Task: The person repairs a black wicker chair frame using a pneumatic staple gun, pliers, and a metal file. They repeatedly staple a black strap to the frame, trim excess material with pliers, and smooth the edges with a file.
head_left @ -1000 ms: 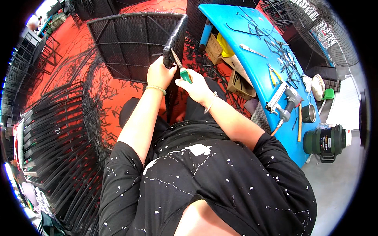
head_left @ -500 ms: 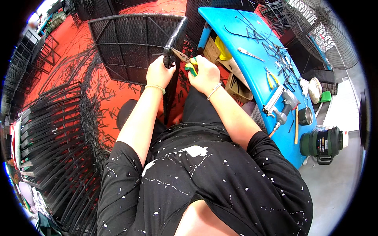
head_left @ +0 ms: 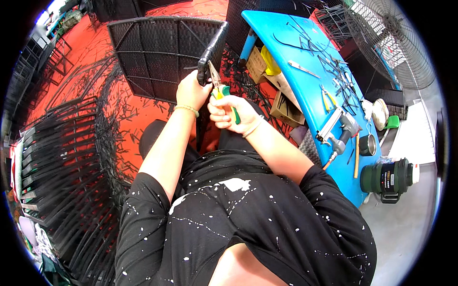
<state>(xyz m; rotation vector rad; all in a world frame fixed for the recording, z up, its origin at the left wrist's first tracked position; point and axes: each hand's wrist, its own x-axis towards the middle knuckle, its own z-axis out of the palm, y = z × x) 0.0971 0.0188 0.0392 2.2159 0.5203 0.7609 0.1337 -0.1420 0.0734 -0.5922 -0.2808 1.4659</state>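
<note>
A black woven wicker panel (head_left: pixel 157 52) with a ribbed frame stands upright in front of me. My left hand (head_left: pixel 192 91) is closed round its near lower corner, where the wrapped edge comes toward me. In my right hand (head_left: pixel 233 113) is a pair of long-nose pliers (head_left: pixel 223 91) with yellow and green handles, the fingers wrapped round the grips. The jaws point up and slightly left, lying close beside the wrapped edge just above my left hand. Whether the tips pinch a strand I cannot tell.
A blue table (head_left: pixel 281 47) at right bears black strips (head_left: pixel 334 71), yellow-handled pliers (head_left: pixel 328 97), an air tool (head_left: pixel 347 128) and a metal cup (head_left: pixel 368 145). Beside it are a green jug (head_left: pixel 389 180) and a fan (head_left: pixel 391 47). Black slatted frames (head_left: pixel 67 176) stand left; offcuts litter the red floor.
My right hand has moved down and left and turned over, so the pliers now stand steeper, their jaws pointing upward rather than left. My left hand keeps its hold on the panel.
</note>
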